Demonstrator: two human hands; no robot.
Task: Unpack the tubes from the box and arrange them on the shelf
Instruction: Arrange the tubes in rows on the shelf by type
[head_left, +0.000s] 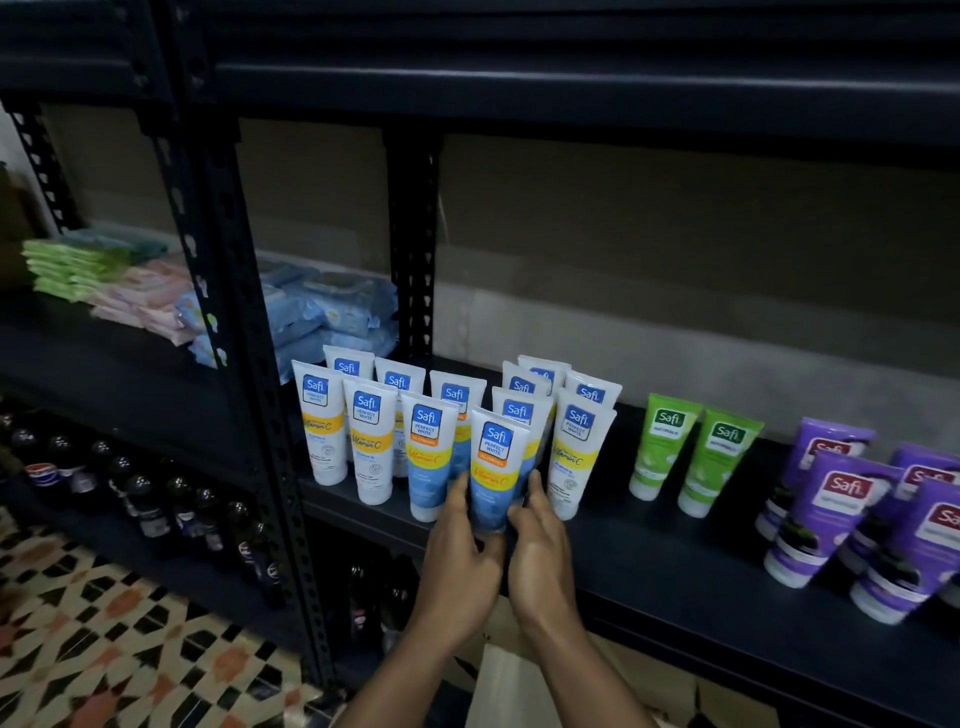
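In the head view, one tube (496, 467) is held upright between both hands, cap down, at the front edge of the shelf (675, 561). The left hand (460, 561) is curled round its lower left side and the right hand (540, 556) round its lower right side, so each hand is closed on the tube and nothing else is carried. The low, two-sided hold seems chosen so that the tube can be steadied on its cap and squared with its label outward, like its neighbours. It is judged to be at the point of being set down in a gap in the front row; whether the cap already touches the shelf cannot be told. Just beyond and to both sides of the hands the other white tubes (363, 431) are stood on their caps in close rows, apparently grouped by kind. Green tubes (696, 457) are placed apart to the right of the hands, and purple tubes (852, 519) farther right. Below the wrists a pale and brown shape is seen, probably the box (519, 686), though it is mostly hidden. The shelf is dark and flat, part of a black metal rack. Packs (332, 312) are stacked beyond and left of the hands, bottles (150, 499) are lined low on the left, and a patterned tiled floor (104, 649) is seen under them.
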